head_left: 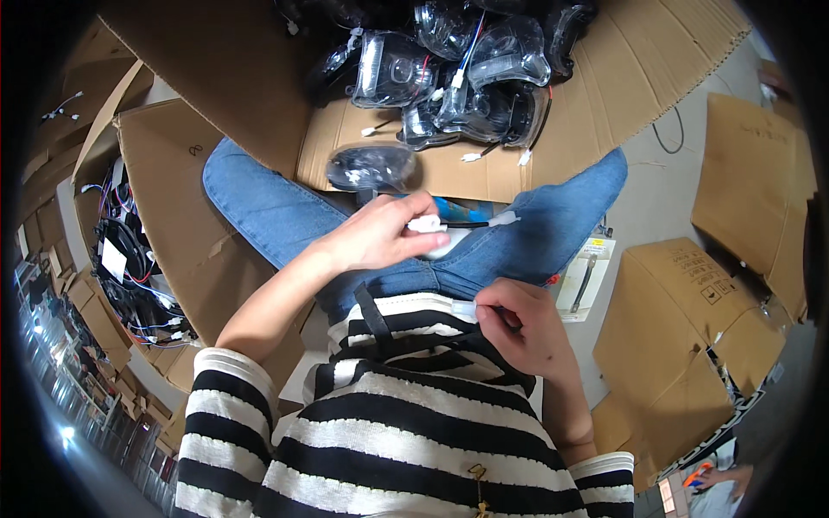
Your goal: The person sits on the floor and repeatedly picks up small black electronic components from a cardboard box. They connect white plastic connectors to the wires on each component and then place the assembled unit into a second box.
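Over my lap, my left hand (389, 231) pinches a white plug connector (425, 224) between thumb and fingers. A short black cable (466, 225) runs from it to a pale translucent connector (503, 219) above my right thigh. Closer to my body, my right hand (522, 321) is closed on a small clear-white plastic piece (464, 307), whose kind I cannot make out. Beyond my left hand, a dark bagged part (371, 166), blurred, is at the near edge of the open cardboard box (341, 129). Several clear-wrapped lamp-like units (393, 69) with wires and white plugs lie inside that box.
On the left stands an open carton (177, 224) with black wire bundles (129, 246). Closed cardboard boxes (673, 302) stand on the right. Beside my right knee lies a white tray-like item (587, 276). Another person's hand (712, 476) shows at the lower right.
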Tool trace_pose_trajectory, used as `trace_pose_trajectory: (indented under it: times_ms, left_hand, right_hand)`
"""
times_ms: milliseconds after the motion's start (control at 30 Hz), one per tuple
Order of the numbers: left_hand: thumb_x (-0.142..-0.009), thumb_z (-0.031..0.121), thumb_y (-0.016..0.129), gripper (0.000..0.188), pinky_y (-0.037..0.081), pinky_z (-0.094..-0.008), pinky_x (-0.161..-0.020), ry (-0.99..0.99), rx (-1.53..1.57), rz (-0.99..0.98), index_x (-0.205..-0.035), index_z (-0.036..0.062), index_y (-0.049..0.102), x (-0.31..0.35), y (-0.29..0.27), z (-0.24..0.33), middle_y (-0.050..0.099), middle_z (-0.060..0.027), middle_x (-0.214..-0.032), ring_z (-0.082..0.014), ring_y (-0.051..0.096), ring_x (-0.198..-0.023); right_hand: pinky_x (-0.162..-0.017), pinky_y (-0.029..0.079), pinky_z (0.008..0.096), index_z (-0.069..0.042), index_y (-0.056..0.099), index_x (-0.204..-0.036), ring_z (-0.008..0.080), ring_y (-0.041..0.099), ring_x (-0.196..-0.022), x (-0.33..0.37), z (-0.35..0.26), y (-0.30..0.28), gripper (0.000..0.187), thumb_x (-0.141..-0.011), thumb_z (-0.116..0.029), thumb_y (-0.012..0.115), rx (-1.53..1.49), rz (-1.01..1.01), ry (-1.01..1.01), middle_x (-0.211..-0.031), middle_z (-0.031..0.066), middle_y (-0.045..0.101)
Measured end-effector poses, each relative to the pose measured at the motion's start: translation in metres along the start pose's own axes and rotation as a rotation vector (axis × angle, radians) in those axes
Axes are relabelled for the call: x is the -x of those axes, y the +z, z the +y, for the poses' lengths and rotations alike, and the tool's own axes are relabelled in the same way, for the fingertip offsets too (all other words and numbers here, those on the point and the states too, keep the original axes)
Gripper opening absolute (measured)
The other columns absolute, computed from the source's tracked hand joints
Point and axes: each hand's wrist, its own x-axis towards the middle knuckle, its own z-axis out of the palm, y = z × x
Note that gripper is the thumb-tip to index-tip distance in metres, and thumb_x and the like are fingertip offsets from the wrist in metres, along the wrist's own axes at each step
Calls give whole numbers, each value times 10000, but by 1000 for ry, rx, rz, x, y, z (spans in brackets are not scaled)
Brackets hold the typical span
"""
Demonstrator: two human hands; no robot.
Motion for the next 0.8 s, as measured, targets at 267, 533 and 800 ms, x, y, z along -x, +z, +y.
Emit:
trace_pose_trajectory:
  times_ms: [267, 533, 800]
  left_hand:
    - [-831, 191, 472, 220, 402, -297, -680, 434, 121, 84, -954, 10, 499, 18, 7, 5, 491, -105, -836, -220, 502, -753]
    - [-844, 163, 460, 197, 378, -284, -588, 452, 323, -221, -869, 14, 587, 27, 11, 18, 498, -87, -774, -205, 489, -685]
    - [-808, 183, 548, 195, 345, -287, -492, 543, 417, -313, -750, 4, 599, 27, 11, 23, 448, -61, -582, -164, 452, -545]
  right_hand:
    - [-418, 295, 223, -24, 529, -741, 122, 387, -454, 4, -1, -22, 73, -686, 23, 533, -11, 51, -5, -598, 36, 484]
    - [-441, 304, 199, -10, 541, -741, 82, 415, -491, 15, -5, -41, 29, -713, -8, 539, -121, 133, 54, -587, 19, 482]
    - [-470, 367, 236, -10, 570, -782, 141, 475, -500, 23, -4, -13, 81, -702, -22, 580, -143, 100, 48, -609, 65, 534]
